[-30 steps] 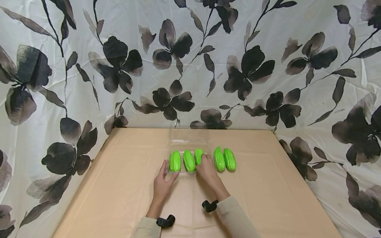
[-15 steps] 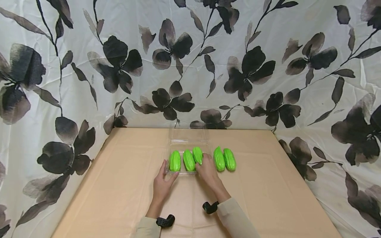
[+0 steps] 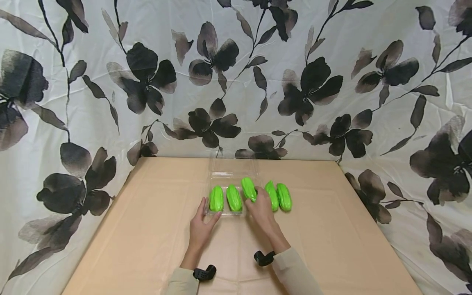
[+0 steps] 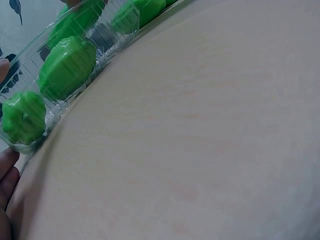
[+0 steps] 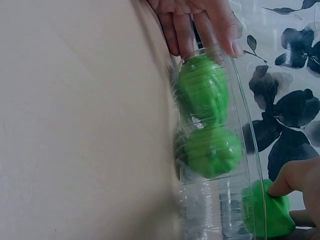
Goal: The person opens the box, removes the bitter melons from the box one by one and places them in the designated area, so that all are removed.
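A clear plastic clamshell box stands with its lid raised at the back. Two green, ribbed toy cucumbers lie inside, the left one and the middle one. My left hand rests against the box's front left corner, its fairly straight fingers on the end wall and thumb nearer the rim. My right hand pinches a third cucumber by its near end; it tilts over the box's right part. In the right wrist view, that cucumber shows between thumb and fingers.
Two more green cucumbers lie side by side on the table, right of the box: the nearer one, partly behind my right hand, and the outer one. A tan cover spreads over the table. Floral cloth hangs behind.
The cucumber in my right hand has risen and shifted away to the back right, and more of it shows. The right hand moves slightly right with it. The left hand stays at the box corner.
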Tool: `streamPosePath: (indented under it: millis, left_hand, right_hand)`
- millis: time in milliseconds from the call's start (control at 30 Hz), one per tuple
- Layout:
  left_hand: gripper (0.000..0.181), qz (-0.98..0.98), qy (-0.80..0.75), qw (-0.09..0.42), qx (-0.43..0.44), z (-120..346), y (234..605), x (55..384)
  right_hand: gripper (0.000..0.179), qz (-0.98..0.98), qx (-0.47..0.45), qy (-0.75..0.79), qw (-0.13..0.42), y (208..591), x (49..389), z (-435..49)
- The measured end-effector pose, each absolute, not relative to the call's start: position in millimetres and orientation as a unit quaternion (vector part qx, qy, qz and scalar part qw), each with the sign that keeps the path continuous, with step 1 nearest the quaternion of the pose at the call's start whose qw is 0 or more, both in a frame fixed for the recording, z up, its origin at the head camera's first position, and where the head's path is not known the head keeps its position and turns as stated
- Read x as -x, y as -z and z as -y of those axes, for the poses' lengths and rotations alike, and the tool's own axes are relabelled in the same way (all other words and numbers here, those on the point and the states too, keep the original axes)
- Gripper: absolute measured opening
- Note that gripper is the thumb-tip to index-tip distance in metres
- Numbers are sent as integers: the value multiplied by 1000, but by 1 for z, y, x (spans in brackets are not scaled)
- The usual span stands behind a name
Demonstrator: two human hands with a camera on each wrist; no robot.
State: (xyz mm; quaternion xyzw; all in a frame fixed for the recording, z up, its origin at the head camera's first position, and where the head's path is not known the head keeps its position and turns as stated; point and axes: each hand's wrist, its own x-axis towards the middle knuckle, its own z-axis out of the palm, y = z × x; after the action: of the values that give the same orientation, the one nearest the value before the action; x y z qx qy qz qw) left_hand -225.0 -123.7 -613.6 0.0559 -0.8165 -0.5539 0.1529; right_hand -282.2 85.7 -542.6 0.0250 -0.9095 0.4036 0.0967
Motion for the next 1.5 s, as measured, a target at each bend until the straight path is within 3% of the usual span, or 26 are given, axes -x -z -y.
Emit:
streamPosePath:
  millis: [667, 1500]
  left_hand:
    - [85, 817, 554, 149, -57, 127, 618, 222]
    - [84, 816, 555, 154, -52, 129, 619, 222]
  right_hand:
    - [58, 890, -7, -422, 172, 541, 270, -120]
    - [58, 880, 55, -440, 171, 543, 266, -180]
